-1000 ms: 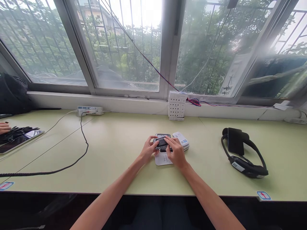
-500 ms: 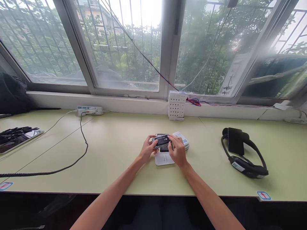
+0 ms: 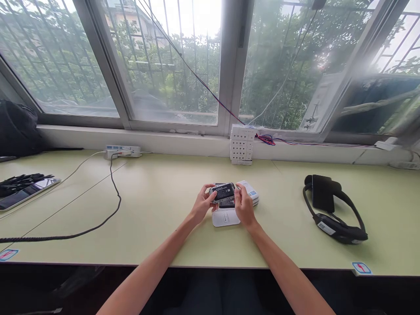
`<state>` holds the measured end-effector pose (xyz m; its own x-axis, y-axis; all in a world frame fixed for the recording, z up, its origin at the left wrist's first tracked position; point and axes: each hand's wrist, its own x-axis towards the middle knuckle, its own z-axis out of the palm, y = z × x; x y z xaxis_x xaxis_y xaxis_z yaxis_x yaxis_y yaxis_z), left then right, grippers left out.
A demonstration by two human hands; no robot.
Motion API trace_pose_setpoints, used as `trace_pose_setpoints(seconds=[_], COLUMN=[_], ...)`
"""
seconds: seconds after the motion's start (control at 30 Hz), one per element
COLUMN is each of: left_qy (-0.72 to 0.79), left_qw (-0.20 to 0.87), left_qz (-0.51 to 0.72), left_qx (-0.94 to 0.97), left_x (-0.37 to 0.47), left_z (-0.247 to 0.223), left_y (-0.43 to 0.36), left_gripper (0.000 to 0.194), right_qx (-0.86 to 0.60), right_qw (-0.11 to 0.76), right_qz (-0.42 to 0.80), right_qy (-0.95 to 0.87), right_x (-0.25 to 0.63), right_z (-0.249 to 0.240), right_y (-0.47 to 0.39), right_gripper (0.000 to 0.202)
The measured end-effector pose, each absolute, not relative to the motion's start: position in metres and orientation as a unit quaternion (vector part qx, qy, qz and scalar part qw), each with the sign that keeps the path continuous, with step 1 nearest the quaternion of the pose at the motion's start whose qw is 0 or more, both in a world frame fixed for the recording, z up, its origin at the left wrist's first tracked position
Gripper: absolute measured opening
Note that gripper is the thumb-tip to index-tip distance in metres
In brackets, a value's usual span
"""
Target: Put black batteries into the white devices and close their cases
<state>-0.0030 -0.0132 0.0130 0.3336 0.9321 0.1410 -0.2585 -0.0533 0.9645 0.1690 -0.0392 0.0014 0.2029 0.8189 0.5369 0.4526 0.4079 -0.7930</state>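
My left hand (image 3: 204, 202) is closed around the left end of a small open-backed device (image 3: 224, 192), its thumb on top. A black battery printed "3000mAh" lies face up in it. At the device's right end, my right hand (image 3: 244, 204) has its thumb and fingers closed on the edge; the exact contact is small and partly hidden. Beneath it on the table, partly covered, is another device with a black battery (image 3: 227, 204). A white back cover (image 3: 226, 217) lies nearer me. White flat boxes or covers (image 3: 252, 194) are stacked just behind my right hand.
A black head strap (image 3: 341, 232) with a phone-like slab lies at the right. Against the sill stands a white perforated block (image 3: 242, 145). A power strip (image 3: 122, 152) with cables is at the back left, and a tablet (image 3: 26, 192) lies far left.
My right hand has drawn slightly right and its fingers have come off the battery's top face to the device's right edge. The device shows more of its right end; my left hand holds still.
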Motion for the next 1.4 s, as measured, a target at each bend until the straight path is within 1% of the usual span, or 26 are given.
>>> trace_pose_setpoints(seconds=[0.13, 0.2, 0.37, 0.47, 0.57, 0.67, 0.9, 1.4], left_qy=[0.308, 0.308, 0.305, 0.305, 0.305, 0.303, 0.292, 0.308], left_qw=[0.616, 0.618, 0.620, 0.620, 0.623, 0.623, 0.624, 0.607], left_qz=[0.480, 0.477, 0.465, 0.463, 0.462, 0.462, 0.456, 0.459], left_qx=[0.543, 0.544, 0.553, 0.555, 0.552, 0.554, 0.563, 0.571], left_x=[-0.0034, -0.0036, -0.0038, -0.0038, -0.0035, -0.0031, -0.0032, -0.0026], left_z=[0.0125, 0.0123, 0.0129, 0.0139, 0.0149, 0.0152, 0.0152, 0.0106], left_y=[-0.0137, -0.0136, -0.0135, -0.0140, -0.0146, -0.0151, -0.0164, -0.0136], left_gripper=[0.049, 0.049, 0.046, 0.047, 0.049, 0.051, 0.047, 0.043], right_qx=[-0.487, -0.470, -0.430, -0.411, -0.395, -0.386, -0.368, -0.397], right_qw=[0.580, 0.580, 0.575, 0.573, 0.574, 0.576, 0.576, 0.578], right_qz=[0.310, 0.367, 0.464, 0.494, 0.513, 0.527, 0.549, 0.488], right_qy=[-0.575, -0.555, -0.519, -0.508, -0.501, -0.491, -0.481, -0.520], right_x=[0.1664, 0.1659, 0.1673, 0.1687, 0.1699, 0.1710, 0.1737, 0.1708], right_z=[0.0021, 0.0019, 0.0022, 0.0029, 0.0035, 0.0045, 0.0069, 0.0058], right_y=[-0.0396, -0.0390, -0.0378, -0.0379, -0.0380, -0.0382, -0.0391, -0.0393], right_gripper=[0.044, 0.046, 0.049, 0.045, 0.040, 0.040, 0.039, 0.036])
